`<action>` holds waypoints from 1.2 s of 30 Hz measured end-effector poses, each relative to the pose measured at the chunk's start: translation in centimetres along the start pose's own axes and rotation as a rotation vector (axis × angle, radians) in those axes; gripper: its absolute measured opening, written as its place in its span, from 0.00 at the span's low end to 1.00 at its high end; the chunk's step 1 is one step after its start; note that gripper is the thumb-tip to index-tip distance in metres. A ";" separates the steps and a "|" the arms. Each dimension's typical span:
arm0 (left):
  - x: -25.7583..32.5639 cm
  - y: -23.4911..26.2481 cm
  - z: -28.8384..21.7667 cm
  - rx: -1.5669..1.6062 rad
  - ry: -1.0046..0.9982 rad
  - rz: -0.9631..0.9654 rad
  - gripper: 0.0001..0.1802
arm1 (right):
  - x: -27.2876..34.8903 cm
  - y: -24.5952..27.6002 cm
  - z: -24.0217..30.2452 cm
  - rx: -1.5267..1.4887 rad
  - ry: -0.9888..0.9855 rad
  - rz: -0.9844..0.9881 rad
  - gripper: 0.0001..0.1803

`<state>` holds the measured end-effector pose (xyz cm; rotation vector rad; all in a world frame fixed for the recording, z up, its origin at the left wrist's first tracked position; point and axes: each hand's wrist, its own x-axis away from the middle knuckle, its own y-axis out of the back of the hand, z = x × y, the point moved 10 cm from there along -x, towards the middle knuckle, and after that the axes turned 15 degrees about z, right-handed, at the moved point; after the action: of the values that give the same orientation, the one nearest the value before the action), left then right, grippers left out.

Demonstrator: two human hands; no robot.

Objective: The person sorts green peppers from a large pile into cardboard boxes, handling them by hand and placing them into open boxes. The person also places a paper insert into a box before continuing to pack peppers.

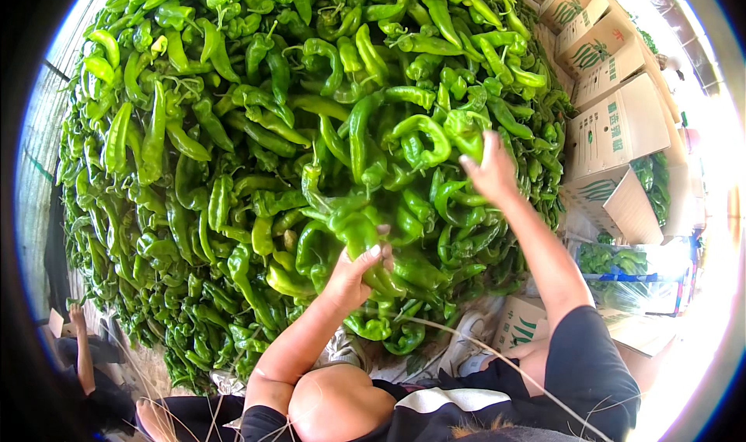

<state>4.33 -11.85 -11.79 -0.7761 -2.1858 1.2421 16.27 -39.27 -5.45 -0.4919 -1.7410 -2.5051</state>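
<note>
A large heap of long green peppers (256, 139) fills the middle of the view. My left hand (353, 277), at the near side of the heap, is closed around a green pepper (354, 226), thumb on top; the pepper is slightly blurred. Farther off and to the right, my right hand (494, 171) has its fingers closed on another green pepper (465, 128) at the heap's surface. A curled pepper (423, 140) lies just left of that hand. The fingertips of my right hand are partly hidden behind the pepper.
Open cardboard boxes (622, 119) line the right side, one with green peppers (651, 185) inside. Bagged green produce (622, 263) sits below them. My shoes (465, 341) are at the heap's near edge. Another person's arm (82, 345) shows at the lower left.
</note>
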 end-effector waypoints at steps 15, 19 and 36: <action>0.7 4.3 -0.3 0.067 -0.038 -0.269 0.28 | -8.2 -3.9 -6.0 -0.778 -0.237 0.156 0.35; -0.7 3.8 0.9 0.283 -0.022 -0.072 0.30 | -9.1 -5.5 -4.0 -0.401 -0.186 -0.082 0.52; 0.5 0.6 -2.0 -0.069 -0.011 -0.026 0.42 | -1.3 2.2 -6.4 -0.084 -0.073 -0.366 0.28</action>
<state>5.45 -10.07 -11.34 -0.7674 -2.2511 1.1664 16.55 -46.15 -5.85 -0.2933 -1.9106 -2.8466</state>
